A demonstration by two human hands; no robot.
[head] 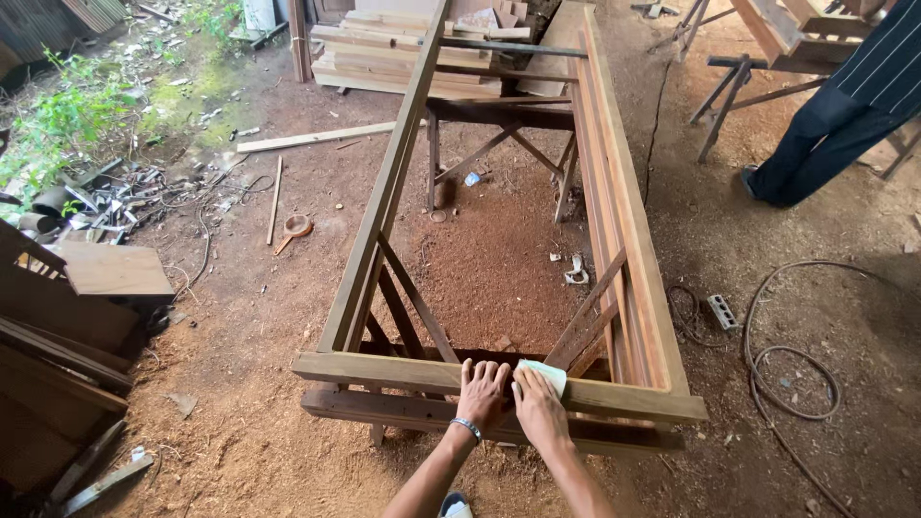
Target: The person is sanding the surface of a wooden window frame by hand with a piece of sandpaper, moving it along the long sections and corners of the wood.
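A long rectangular wooden frame rests on trestles, stretching away from me. My left hand lies flat on the frame's near rail, fingers together, with a metal bracelet on the wrist. Beside it, my right hand presses a pale folded sheet of sandpaper onto the same rail. The two hands touch side by side.
Reddish sawdust covers the ground inside and around the frame. Another person's legs stand at the top right near a trestle. Cables and a power strip lie on the right. Stacked planks lie at the far end; wood and scrap sit at left.
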